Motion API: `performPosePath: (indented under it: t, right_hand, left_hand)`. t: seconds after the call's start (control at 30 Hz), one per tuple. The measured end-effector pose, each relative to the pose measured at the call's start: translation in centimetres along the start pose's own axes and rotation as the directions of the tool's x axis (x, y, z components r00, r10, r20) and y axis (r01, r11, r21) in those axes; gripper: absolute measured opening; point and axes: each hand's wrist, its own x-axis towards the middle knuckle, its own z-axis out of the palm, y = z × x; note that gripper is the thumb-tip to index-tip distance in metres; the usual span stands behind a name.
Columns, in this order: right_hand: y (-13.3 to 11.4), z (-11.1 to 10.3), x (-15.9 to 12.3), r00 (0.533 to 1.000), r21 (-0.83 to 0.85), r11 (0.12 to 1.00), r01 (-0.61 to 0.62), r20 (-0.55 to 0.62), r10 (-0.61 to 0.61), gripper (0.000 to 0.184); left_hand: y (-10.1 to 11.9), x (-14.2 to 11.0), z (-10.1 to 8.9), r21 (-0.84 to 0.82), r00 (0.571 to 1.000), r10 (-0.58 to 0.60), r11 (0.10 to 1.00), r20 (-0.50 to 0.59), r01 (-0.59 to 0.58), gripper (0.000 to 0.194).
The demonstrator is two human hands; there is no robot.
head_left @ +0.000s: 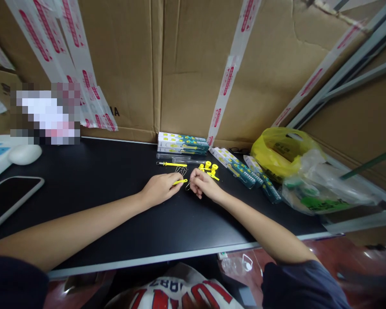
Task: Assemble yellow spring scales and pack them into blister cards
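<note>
Above the black table, my left hand (164, 187) is closed on a thin yellow plastic handle (180, 182), its holed tip pointing toward my right hand. My right hand (205, 185) is closed in a pinch on a thin metal wire loop (188, 186), just right of the handle's tip. The two hands are close but apart. Thin wire pieces (181, 171) lie just behind my left fingers. Beyond them rests a yellow stick with a metal end (172, 164). Several small yellow plastic parts (214, 168) sit behind my right hand.
Printed boxes (182, 143) are stacked at the back, with clear tubes (180, 159) in front. More boxes (236, 166) lie at right, beside a yellow plastic bag (276, 150) and a clear bag (321, 193). A phone (11, 197) lies left. Cardboard (193, 86) walls the back.
</note>
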Motion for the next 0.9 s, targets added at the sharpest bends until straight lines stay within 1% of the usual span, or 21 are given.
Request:
performPosePath:
  t: [0.1, 0.2, 0.3, 0.43, 0.57, 0.63, 0.7, 0.8, 0.9]
  right_hand:
    - [-0.1, 0.0, -0.1, 0.998, 0.025, 0.998, -0.051, 0.027, 0.05, 0.019]
    - [-0.1, 0.0, -0.2, 0.997, 0.044, 0.998, -0.051, 0.068, 0.048, 0.029]
    - [-0.1, 0.0, -0.2, 0.995, 0.037, 0.999, 0.003, 0.097, -0.006, 0.035]
    - [-0.2, 0.1, -0.2, 0.992, -0.001, 0.997, 0.075, 0.106, -0.075, 0.036]
    - [-0.1, 0.0, -0.3, 0.986, -0.062, 0.988, 0.143, 0.096, -0.137, 0.036]
    - [-0.1, -0.1, -0.3, 0.982, -0.129, 0.976, 0.177, 0.087, -0.166, 0.035]
    - [-0.1, -0.3, -0.3, 0.973, -0.266, 0.935, 0.232, 0.076, -0.22, 0.029]
    - [-0.1, -0.6, -0.3, 0.945, -0.506, 0.805, 0.31, 0.075, -0.318, 0.021]
    - [-0.3, -0.6, -0.4, 0.931, -0.629, 0.701, 0.336, 0.107, -0.35, 0.016]
  left_hand:
    - [0.1, 0.0, -0.1, -0.035, 0.999, -0.035, 0.999, -0.001, 0.035, 0.018]
    - [0.4, -0.1, -0.2, -0.103, 0.998, -0.07, 0.992, -0.004, 0.069, 0.016]
    - [0.8, -0.1, -0.3, -0.165, 0.996, -0.088, 0.983, -0.003, 0.087, 0.018]
    - [1.1, 0.0, -0.6, -0.213, 0.993, -0.112, 0.97, 0.021, 0.114, 0.019]
    - [1.0, 0.1, -0.9, -0.186, 0.987, -0.123, 0.972, 0.107, 0.141, 0.02]
    - [1.0, 0.1, -1.0, -0.155, 0.979, -0.134, 0.975, 0.154, 0.157, 0.023]
    - [1.0, 0.2, -1.1, -0.135, 0.971, -0.159, 0.974, 0.177, 0.184, 0.025]
    - [0.9, 0.4, -1.1, -0.122, 0.961, -0.193, 0.968, 0.199, 0.22, 0.027]
    - [0.8, 0.6, -1.2, -0.099, 0.955, -0.205, 0.968, 0.216, 0.231, 0.027]
